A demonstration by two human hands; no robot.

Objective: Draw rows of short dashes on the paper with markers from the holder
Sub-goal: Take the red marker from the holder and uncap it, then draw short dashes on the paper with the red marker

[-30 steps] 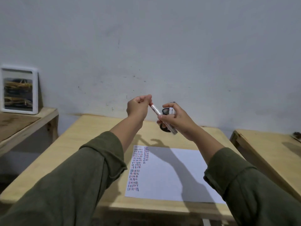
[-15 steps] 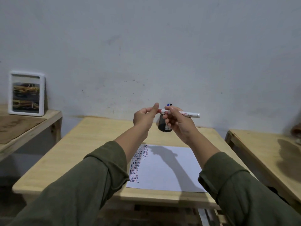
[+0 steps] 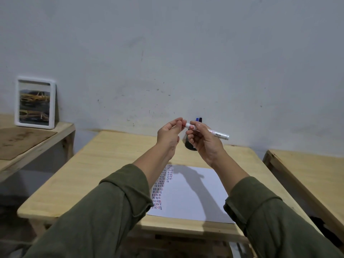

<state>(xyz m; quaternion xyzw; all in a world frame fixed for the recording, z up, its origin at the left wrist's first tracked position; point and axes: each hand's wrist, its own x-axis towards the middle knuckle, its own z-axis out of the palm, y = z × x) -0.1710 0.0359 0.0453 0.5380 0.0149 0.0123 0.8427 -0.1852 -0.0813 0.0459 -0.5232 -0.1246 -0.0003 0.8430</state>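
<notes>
Both hands raised above the table (image 3: 104, 164). Right hand (image 3: 203, 140) gripping white marker (image 3: 218, 134), barrel angled right. Left hand (image 3: 168, 135) pinching marker's cap end. Black holder (image 3: 189, 144) behind hands, two markers upright inside. Paper (image 3: 189, 198) below, dash rows (image 3: 160, 189) along left edge.

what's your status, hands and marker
Right hand holds white marker mid-barrel, above the table. Left hand pinches its cap end. Paper has dash rows at left edge only. Holder behind hands, nothing blocking paper.
</notes>
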